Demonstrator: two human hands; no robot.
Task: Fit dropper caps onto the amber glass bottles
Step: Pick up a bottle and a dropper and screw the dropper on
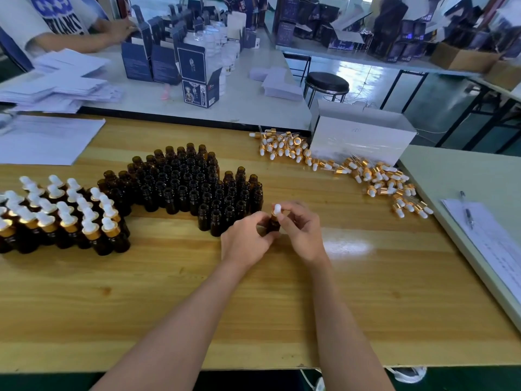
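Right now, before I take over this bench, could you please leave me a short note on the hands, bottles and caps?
Left hand grips an amber bottle; right hand pinches the dropper cap on its neck. Whether it is tight I cannot tell.
Done: capped bottles grouped at the left of the table.
Left: open bottles in the middle need caps; loose caps lie at the right beside the white box.
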